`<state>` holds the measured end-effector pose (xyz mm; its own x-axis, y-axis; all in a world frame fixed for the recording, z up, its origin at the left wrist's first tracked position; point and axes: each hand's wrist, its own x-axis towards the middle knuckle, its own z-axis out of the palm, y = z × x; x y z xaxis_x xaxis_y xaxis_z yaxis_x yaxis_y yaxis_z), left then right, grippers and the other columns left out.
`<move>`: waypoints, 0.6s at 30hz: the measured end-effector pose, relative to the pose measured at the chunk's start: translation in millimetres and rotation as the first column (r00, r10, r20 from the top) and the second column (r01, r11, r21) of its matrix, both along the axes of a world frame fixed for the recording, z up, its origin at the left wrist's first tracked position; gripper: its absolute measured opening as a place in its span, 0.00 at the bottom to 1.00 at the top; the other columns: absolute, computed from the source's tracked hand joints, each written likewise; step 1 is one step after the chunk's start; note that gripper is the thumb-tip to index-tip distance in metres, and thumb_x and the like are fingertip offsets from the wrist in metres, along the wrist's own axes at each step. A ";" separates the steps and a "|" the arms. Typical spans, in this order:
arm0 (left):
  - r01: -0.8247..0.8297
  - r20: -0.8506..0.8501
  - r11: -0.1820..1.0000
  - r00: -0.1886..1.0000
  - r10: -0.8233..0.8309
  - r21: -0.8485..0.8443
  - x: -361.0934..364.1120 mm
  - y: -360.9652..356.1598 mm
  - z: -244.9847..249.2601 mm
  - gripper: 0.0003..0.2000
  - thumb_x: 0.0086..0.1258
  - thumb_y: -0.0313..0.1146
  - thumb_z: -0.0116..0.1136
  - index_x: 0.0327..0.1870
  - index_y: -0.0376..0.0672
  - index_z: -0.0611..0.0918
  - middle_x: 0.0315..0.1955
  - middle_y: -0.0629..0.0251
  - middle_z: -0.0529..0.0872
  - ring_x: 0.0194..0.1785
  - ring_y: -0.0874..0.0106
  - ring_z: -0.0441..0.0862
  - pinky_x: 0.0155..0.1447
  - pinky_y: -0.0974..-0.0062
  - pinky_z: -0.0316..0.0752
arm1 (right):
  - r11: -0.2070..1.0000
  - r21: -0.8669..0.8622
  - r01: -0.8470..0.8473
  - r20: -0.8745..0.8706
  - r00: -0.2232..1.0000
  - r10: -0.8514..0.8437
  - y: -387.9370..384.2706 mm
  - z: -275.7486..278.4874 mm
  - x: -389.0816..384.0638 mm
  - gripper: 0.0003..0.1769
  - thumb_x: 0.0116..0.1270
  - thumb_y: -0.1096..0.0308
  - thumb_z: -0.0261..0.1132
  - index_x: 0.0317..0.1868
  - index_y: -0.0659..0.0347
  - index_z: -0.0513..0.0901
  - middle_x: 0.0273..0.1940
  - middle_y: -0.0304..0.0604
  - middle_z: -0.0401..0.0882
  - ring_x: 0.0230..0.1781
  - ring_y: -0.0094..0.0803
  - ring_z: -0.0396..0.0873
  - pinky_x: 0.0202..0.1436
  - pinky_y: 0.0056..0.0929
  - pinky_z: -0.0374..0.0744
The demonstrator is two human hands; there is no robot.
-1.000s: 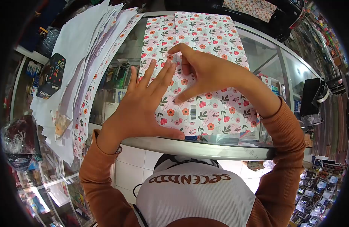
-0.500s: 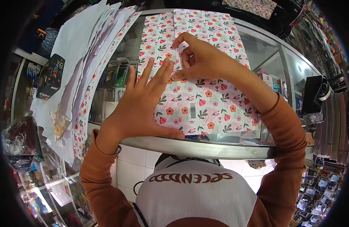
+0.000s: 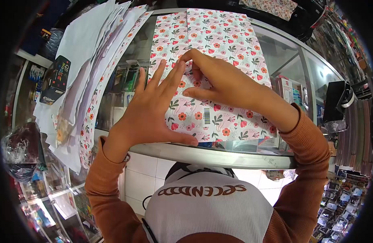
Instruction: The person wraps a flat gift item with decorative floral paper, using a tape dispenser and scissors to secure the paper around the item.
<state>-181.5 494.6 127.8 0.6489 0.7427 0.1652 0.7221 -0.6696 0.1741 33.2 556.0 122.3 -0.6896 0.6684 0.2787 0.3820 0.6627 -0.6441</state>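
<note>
I see floral wrapping paper [image 3: 231, 36] flat on the glass counter [image 3: 285, 56], near edge close to the rim, barcode [image 3: 206, 116] facing up. The counter is a display case with boxed goods under the glass, can't tell which. Left hand [image 3: 148, 109] palm down on the paper's left part, fingers spread. Right hand [image 3: 227, 83] just beside it over the centre seam, index and thumb stretched apart and pressing the paper, other fingers curled, nothing pinched. Paper stack [image 3: 89, 52] and black box [image 3: 55, 81] off to the left
</note>
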 end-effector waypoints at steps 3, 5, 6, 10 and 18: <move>0.007 0.009 1.000 1.000 -0.007 0.007 1.6 -0.4 0.0 0.69 0.39 0.77 0.64 0.75 0.32 0.49 0.74 0.48 0.56 0.77 0.43 0.48 0.73 0.34 0.38 | 0.999 -0.038 -0.017 -0.013 1.000 0.016 -6.6 3.1 3.8 0.39 0.57 0.59 0.76 0.65 0.60 0.65 0.36 0.43 0.73 0.36 0.32 0.74 0.38 0.29 0.75; -0.004 -0.006 1.000 1.000 0.003 -0.020 0.3 -0.6 2.7 0.70 0.36 0.74 0.68 0.75 0.32 0.49 0.75 0.48 0.53 0.77 0.45 0.47 0.74 0.37 0.36 | 1.000 -0.023 -0.020 -0.042 0.999 0.019 -9.5 -0.2 2.6 0.42 0.56 0.58 0.77 0.66 0.59 0.64 0.39 0.44 0.73 0.39 0.33 0.74 0.41 0.29 0.75; 0.004 0.010 1.000 1.000 -0.004 -0.008 -0.8 -0.3 2.2 0.69 0.37 0.75 0.66 0.75 0.32 0.50 0.75 0.48 0.55 0.77 0.44 0.48 0.73 0.35 0.37 | 0.999 -0.049 -0.018 -0.030 0.999 0.017 -12.2 3.1 2.4 0.43 0.55 0.58 0.77 0.65 0.61 0.63 0.42 0.49 0.73 0.43 0.38 0.75 0.45 0.34 0.75; 0.010 0.046 1.000 0.999 -0.011 0.021 -1.6 0.0 0.1 0.67 0.40 0.78 0.62 0.75 0.32 0.53 0.74 0.50 0.58 0.76 0.42 0.52 0.71 0.32 0.40 | 0.998 -0.056 -0.010 -0.009 1.000 0.010 -19.9 7.6 4.1 0.46 0.52 0.57 0.78 0.64 0.65 0.62 0.49 0.57 0.74 0.51 0.50 0.75 0.54 0.43 0.74; 0.004 0.042 1.000 0.999 -0.004 0.020 -2.5 -0.5 0.4 0.67 0.39 0.77 0.63 0.75 0.33 0.52 0.75 0.50 0.56 0.77 0.44 0.49 0.73 0.34 0.38 | 0.995 0.095 -0.016 -0.008 1.000 0.017 -25.7 1.2 3.4 0.60 0.42 0.46 0.80 0.68 0.67 0.57 0.57 0.60 0.67 0.57 0.54 0.69 0.61 0.44 0.70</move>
<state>-184.0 494.1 128.3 0.6440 0.7364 0.2072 0.7116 -0.6761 0.1910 36.5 530.3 123.6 -0.6976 0.6271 0.3466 0.3648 0.7272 -0.5815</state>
